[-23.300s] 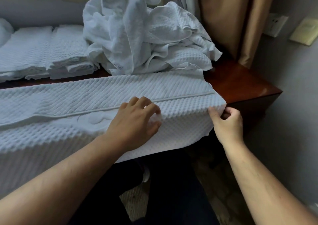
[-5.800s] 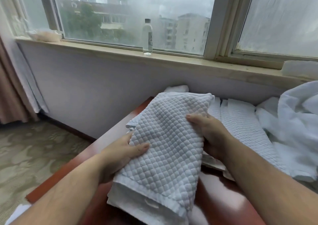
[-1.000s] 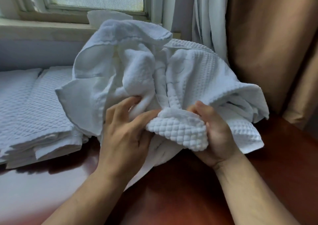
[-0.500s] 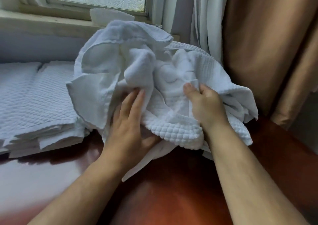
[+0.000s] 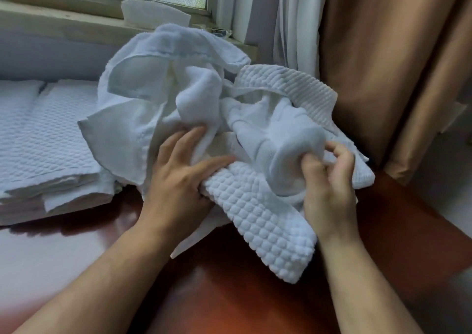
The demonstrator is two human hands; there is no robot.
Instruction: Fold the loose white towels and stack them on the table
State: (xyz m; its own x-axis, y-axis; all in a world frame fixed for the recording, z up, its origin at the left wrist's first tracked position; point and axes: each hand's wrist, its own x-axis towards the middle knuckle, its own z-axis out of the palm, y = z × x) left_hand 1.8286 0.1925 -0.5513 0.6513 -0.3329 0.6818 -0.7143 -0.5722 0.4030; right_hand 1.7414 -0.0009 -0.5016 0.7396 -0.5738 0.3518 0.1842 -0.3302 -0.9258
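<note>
Two bare hands work into a pile of loose towels (image 5: 173, 96) heaped on a dark wooden counter (image 5: 229, 295). The right hand (image 5: 329, 180), at the pile's near right side, has its grip closed in a pinch on a fold of a smooth towel (image 5: 281, 139). The left hand (image 5: 178, 180), at the pile's near middle, grips nothing. Its straight fingers press into the heap, and its thumb lies across a bobbled towel (image 5: 260, 221) that spills from the pile toward the viewer. A folded stack (image 5: 46, 155) sits just left of the pile, right against it. The towels look tangled. A pull on the smooth one would likely drag the bobbled one along and off the counter, or tip the pile left onto the stack and rumple it.
</note>
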